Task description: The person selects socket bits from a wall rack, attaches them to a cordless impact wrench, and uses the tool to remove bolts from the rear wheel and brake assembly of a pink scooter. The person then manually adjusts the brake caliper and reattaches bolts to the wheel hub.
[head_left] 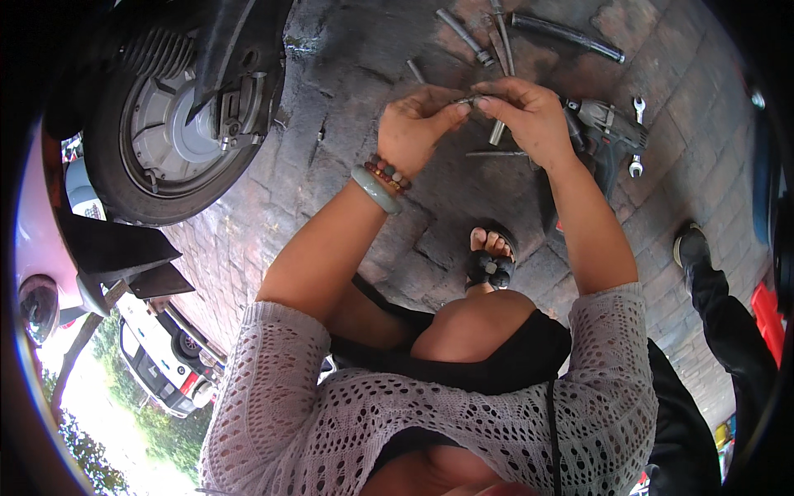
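Note:
Both of my hands are raised above the brick paving, their fingertips nearly meeting. Between them is a small dark metal part [469,100], too small to name. My left hand [413,126] is closed, pinching it between thumb and fingers; a pale green bangle [376,189] and a bead bracelet [389,173] circle that wrist. From the other side, my right hand [529,117] pinches the same part with thumb and forefinger. Below the right fingers shows a shiny metal tube [497,132]. Partly behind the right wrist lies a power tool [608,121] with a grey-black body.
A scooter's wheel [136,186] stands on the left. Far ahead lie a socket extension bar [463,35] and a black-handled bar [569,38]. Right of the power tool is an open-ended wrench [636,165]. Another person's leg [718,310] stands at the right.

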{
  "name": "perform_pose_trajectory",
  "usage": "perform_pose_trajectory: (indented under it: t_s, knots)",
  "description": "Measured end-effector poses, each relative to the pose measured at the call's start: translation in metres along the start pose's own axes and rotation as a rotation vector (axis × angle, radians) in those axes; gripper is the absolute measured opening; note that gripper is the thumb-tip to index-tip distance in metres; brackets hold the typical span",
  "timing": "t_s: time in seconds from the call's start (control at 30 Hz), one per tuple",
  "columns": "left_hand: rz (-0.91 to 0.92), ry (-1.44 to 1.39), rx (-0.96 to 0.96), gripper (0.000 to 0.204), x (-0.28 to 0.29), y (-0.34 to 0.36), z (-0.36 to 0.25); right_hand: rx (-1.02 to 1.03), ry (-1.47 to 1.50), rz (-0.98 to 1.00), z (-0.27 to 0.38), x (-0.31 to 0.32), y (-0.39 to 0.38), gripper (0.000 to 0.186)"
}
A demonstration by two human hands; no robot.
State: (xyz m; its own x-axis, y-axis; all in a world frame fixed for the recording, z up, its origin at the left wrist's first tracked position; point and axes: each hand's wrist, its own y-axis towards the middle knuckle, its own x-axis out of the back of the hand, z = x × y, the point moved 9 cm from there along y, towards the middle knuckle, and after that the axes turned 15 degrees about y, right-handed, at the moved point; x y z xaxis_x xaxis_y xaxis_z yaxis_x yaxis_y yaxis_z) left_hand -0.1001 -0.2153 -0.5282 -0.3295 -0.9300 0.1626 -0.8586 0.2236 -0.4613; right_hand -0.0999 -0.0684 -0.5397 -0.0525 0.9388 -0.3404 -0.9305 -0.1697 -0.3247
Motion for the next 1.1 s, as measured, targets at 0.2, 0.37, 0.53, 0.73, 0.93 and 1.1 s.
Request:
perform_pose_trajectory:
  t_s: [0.2,0.37,0.53,0.73,0.93,1.1]
  knots:
    - [-0.152,0.374,-0.185,0.018,0.005,0.0,-0.014,0.015,-0.347,-0.083,0.0,0.004,0.003,0.044]
    - [-0.134,0.461,-0.236,0.018,-0.003,0.006,-0.007,-0.153,-0.329,-0.099,-0.013,0.015,-0.005,0.068]
    - [-0.201,0.624,-0.159,0.019,0.002,0.034,0.04,0.054,-0.568,-0.547,0.018,0.091,-0.049,0.043]
    - [-0.12,0.879,-0.086,0.024,-0.031,0.07,0.061,0.055,-1.092,-0.86,0.004,0.171,-0.127,0.05]
    - [0.006,1.255,-0.339,0.025,-0.046,0.097,0.053,-0.248,-0.722,-0.658,-0.057,0.212,-0.119,0.069]
    - [0.015,1.362,-0.449,0.03,-0.061,0.128,-0.009,-0.437,-0.045,-0.535,-0.093,0.215,-0.109,0.049]
